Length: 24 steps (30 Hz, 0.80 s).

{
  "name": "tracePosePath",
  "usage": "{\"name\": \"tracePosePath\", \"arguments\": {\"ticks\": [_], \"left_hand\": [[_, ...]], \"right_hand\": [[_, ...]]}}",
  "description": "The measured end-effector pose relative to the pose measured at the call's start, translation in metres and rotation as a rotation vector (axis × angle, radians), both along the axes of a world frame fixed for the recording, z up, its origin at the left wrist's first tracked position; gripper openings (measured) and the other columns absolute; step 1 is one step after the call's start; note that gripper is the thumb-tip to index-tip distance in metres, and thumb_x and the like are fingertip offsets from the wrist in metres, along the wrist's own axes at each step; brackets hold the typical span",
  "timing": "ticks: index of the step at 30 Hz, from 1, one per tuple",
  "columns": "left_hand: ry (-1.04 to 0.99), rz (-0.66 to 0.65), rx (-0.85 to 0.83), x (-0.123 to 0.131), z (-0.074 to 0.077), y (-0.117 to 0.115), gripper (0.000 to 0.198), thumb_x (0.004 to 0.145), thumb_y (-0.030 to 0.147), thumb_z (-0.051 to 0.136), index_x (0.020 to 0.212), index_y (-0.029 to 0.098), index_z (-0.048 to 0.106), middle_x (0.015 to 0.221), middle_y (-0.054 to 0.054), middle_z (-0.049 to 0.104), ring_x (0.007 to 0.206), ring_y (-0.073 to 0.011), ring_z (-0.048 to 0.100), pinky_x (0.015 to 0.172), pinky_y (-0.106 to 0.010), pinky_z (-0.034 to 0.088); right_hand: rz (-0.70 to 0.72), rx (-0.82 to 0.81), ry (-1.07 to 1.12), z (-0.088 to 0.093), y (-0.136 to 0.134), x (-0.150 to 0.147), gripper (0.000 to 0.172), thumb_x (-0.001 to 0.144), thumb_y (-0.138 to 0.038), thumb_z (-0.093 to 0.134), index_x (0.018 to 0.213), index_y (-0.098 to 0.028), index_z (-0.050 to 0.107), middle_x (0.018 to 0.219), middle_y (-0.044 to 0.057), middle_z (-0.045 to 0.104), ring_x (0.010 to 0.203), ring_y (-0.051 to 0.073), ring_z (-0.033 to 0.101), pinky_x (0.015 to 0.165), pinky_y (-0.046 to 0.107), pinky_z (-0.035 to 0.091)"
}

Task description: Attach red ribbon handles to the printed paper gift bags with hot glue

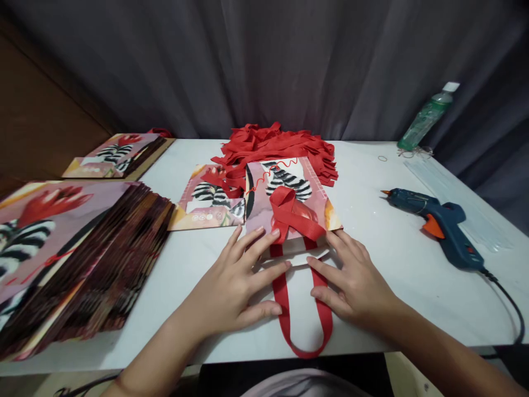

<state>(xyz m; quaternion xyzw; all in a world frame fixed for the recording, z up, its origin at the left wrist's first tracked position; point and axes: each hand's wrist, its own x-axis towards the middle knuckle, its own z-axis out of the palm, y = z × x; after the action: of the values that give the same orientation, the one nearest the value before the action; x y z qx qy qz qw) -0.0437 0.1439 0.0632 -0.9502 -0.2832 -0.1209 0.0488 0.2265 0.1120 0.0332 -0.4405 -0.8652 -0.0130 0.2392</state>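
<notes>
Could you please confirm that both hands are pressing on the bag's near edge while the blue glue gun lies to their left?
Not quite: the head view shows the glue gun lying to the right of the hands, not the left. The left hand and right hand do both press on the near edge of the bag.

The flat pink printed paper bag (289, 193) looks glossy; its red ribbon handle (283, 295) is matt woven cloth. The white tabletop (392, 275) is smooth and matt. Near its right edge, the blue glue gun (444, 229) is hard, slightly shiny plastic.
</notes>
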Motion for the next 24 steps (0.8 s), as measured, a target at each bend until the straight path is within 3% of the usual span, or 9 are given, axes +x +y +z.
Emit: {"name": "tracePosePath", "arguments": {"ticks": [3,8,17,24], "left_hand": [[-0.017,-0.030,-0.037,0.003,-0.001,0.002,0.055,0.082,0.060,0.059,0.127,0.029,0.058,0.155,-0.017,0.021,0.137,-0.0414,0.028,0.105,-0.060,0.035],[-0.004,-0.020,-0.024,0.003,0.000,0.002,0.048,0.082,0.058,0.060,0.119,0.027,0.062,0.151,-0.018,0.025,0.134,-0.0409,0.031,0.102,-0.058,0.039],[0.006,-0.011,-0.043,0.003,0.002,0.001,0.051,0.083,0.058,0.058,0.123,0.026,0.060,0.151,-0.018,0.026,0.136,-0.0407,0.028,0.103,-0.058,0.038],[-0.021,-0.021,-0.072,0.002,-0.001,0.000,0.064,0.083,0.058,0.058,0.138,0.029,0.047,0.151,-0.017,0.024,0.137,-0.0401,0.025,0.104,-0.059,0.037]], "right_hand": [[0.006,-0.010,0.020,0.001,0.001,0.000,0.041,0.093,-0.047,0.051,0.114,-0.018,0.070,0.138,0.025,0.037,0.129,0.045,0.035,0.094,0.063,0.041],[0.031,0.000,0.107,0.006,0.006,-0.002,0.036,0.090,-0.042,0.058,0.109,-0.015,0.072,0.127,0.020,0.043,0.122,0.039,0.040,0.098,0.057,0.041],[0.044,0.091,0.069,0.009,0.007,-0.004,0.033,0.091,-0.037,0.058,0.110,-0.012,0.069,0.127,0.018,0.052,0.117,0.036,0.041,0.093,0.053,0.044],[0.039,0.090,0.068,0.010,0.006,-0.002,0.030,0.091,-0.036,0.058,0.108,-0.013,0.070,0.128,0.018,0.050,0.117,0.036,0.042,0.093,0.052,0.044]]}}
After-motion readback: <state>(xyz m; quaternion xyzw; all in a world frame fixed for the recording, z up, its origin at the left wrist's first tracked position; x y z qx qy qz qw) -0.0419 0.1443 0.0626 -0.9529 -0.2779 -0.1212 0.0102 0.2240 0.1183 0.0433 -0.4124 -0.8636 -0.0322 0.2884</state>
